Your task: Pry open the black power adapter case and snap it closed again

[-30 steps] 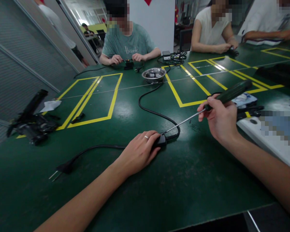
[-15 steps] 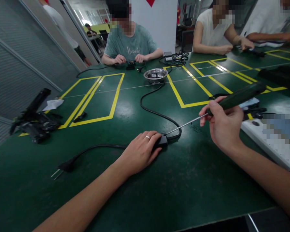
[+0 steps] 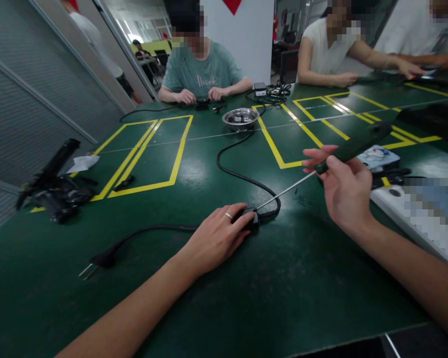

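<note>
My left hand (image 3: 217, 237) lies over a small black inline switch box (image 3: 251, 219) on a black power cord (image 3: 239, 174), its fingers curled down on the box and pressing it to the green table (image 3: 269, 278). My right hand (image 3: 343, 186) grips the dark green handle of a long screwdriver (image 3: 323, 166). The thin metal shaft slants down to the left, and its tip touches the box beside my left fingertips. The cord ends in a two-pin plug (image 3: 97, 261) at the left.
A metal bowl (image 3: 241, 118) stands at the far middle, where the cord leads. Black parts (image 3: 54, 191) are piled at the left edge. A white device (image 3: 414, 209) and small items lie at the right. Several other people work along the far side. Yellow tape marks boxes on the table.
My right hand's fingers have shifted on the screwdriver handle, index and thumb now stretched along it. The left hand and the box stay put. A person at the far right has reached further right.
</note>
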Demonstrator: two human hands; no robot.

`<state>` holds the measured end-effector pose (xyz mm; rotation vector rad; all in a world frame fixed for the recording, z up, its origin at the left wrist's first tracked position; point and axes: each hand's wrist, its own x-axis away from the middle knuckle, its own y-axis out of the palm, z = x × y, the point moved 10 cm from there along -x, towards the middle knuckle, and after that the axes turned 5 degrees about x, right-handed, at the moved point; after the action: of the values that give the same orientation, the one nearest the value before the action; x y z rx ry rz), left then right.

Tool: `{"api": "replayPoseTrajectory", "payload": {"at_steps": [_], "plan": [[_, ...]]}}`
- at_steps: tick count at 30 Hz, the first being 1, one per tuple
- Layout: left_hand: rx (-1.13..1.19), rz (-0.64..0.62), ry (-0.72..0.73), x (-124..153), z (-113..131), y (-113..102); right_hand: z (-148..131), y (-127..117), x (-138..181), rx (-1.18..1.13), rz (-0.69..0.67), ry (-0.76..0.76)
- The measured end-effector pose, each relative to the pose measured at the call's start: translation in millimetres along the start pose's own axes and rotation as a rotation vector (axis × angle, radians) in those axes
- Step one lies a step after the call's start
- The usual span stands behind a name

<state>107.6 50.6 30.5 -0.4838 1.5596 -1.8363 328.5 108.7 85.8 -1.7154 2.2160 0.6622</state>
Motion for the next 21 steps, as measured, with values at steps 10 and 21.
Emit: {"api": "replayPoseTrajectory", "payload": {"at_steps": [10, 21], "plan": [[0.002, 0.028, 0.002, 0, 0, -4, 1, 2, -2, -0.064, -0.028, 0.051], [0.005, -0.014, -0.045, -6, 1, -1, 3, -35, -14, 0.138, 0.263, 0.137]]}}
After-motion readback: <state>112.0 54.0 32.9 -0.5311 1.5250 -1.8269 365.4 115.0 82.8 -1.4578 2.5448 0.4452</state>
